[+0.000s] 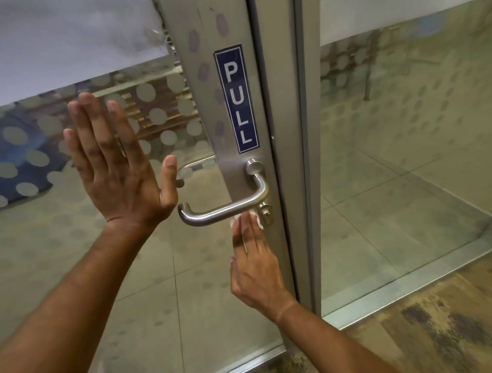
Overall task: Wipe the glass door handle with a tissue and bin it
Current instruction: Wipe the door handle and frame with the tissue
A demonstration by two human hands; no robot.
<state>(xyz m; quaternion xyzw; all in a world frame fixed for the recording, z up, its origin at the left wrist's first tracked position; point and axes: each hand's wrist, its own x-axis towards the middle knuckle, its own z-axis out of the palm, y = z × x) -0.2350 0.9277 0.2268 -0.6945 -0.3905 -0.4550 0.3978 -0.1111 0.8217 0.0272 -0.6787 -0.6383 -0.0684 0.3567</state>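
A brushed-steel lever handle (223,209) sticks out leftwards from the metal stile of the glass door (144,251). My right hand (254,264) reaches up from below with its fingers pressing a small white tissue (257,218) against the underside of the handle, close to the lock cylinder (266,209). Only the tissue's edges show past the fingertips. My left hand (115,163) is flat and spread against the glass to the left of the handle, holding nothing.
A blue PULL sign (236,98) sits on the stile above the handle. A fixed glass panel (411,145) stands to the right behind a metal frame post (309,152). Frosted dots cover the glass. Patterned flooring (438,333) lies at lower right. No bin is in view.
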